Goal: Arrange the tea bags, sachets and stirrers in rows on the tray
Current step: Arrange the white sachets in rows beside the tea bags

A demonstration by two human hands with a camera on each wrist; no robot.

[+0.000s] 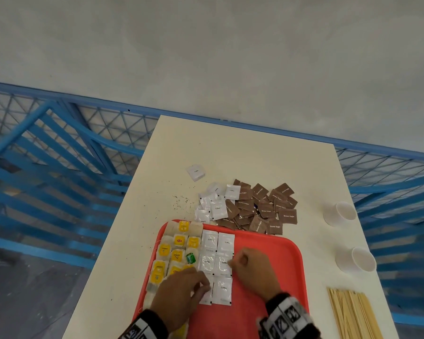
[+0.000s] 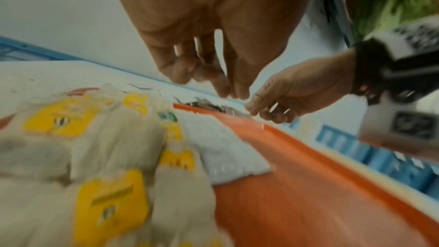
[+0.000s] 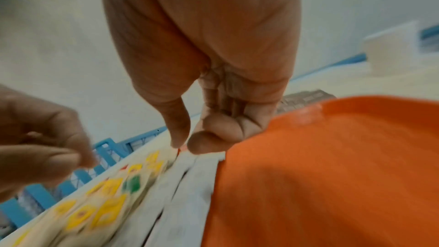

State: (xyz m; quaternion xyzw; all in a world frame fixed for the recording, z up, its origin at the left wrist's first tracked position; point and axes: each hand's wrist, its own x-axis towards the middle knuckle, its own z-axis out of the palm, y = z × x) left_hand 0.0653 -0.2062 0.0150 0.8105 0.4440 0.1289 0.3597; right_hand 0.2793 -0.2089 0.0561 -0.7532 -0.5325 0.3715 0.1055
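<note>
A red tray [image 1: 267, 265] lies at the table's near edge. Tea bags [image 1: 176, 250] with yellow tags fill its left columns, and one has a green tag [image 1: 190, 258]. White coffee sachets [image 1: 209, 241] lie beside them in two columns. My left hand [image 1: 202, 288] rests its relaxed fingers on the near-left white sachet [image 1: 206, 299]; the left wrist view shows nothing held in the left hand [image 2: 225, 85]. My right hand [image 1: 233, 261] is curled, its fingertips touching the right edge of the middle sachet [image 1: 223, 264]. In the right wrist view, thumb and forefinger of the right hand [image 3: 185, 144] are nearly together with nothing between.
Behind the tray lie loose white sachets [image 1: 213, 204] and a heap of brown sugar sachets [image 1: 264, 209], with one white sachet [image 1: 195, 172] farther back. Two white paper cups [image 1: 340, 212] [image 1: 357, 259] and wooden stirrers [image 1: 353, 314] sit on the right. Blue railing [image 1: 59, 143] borders the table.
</note>
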